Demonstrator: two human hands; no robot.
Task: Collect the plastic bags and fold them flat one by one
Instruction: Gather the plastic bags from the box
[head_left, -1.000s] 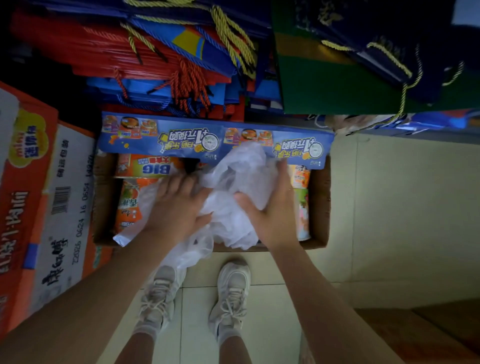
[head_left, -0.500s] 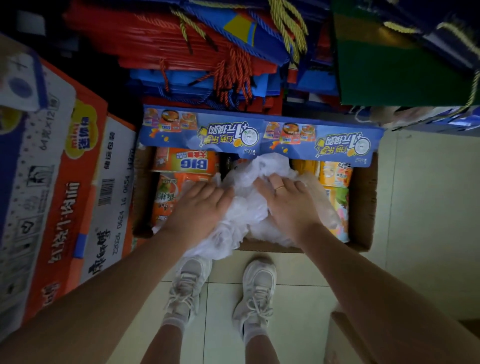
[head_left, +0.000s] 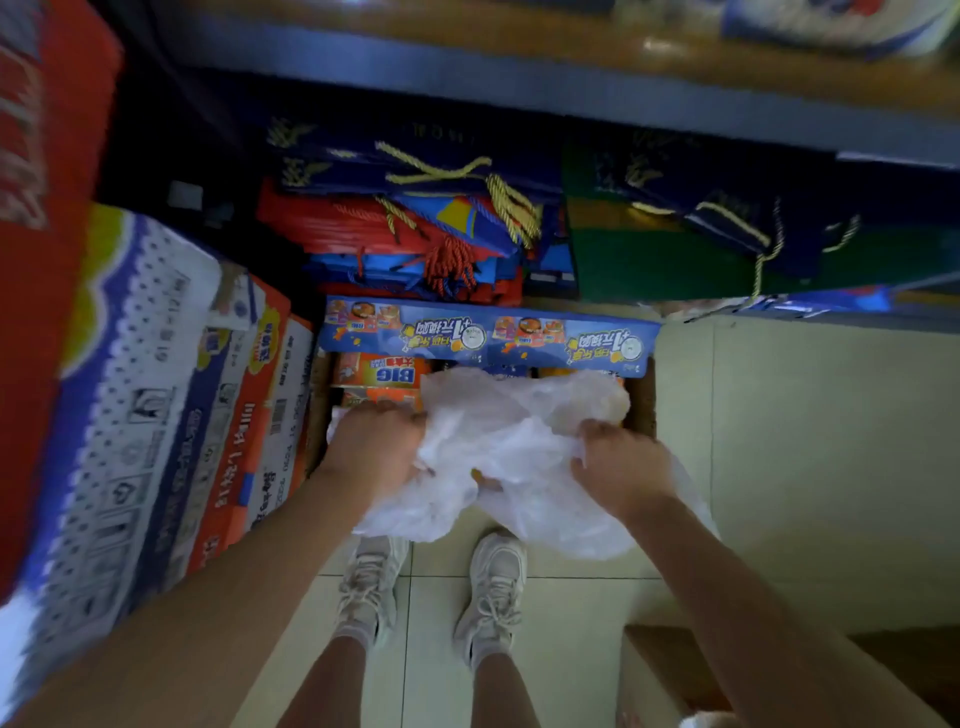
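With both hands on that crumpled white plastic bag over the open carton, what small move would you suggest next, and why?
Probably draw the hands apart to spread the plastic bag flat. The left hand and right hand grip opposite sides, yet it is bunched between them, its lower part hanging over the carton edge.

Pale square floor tiles (head_left: 810, 467) spread below and to the right of the hands. Beyond them a dark shelf unit (head_left: 571, 98) holds stacked gift bags (head_left: 415, 234) with rope handles. To the left stand printed cartons (head_left: 156, 415). The light is dim, the edges blurred.
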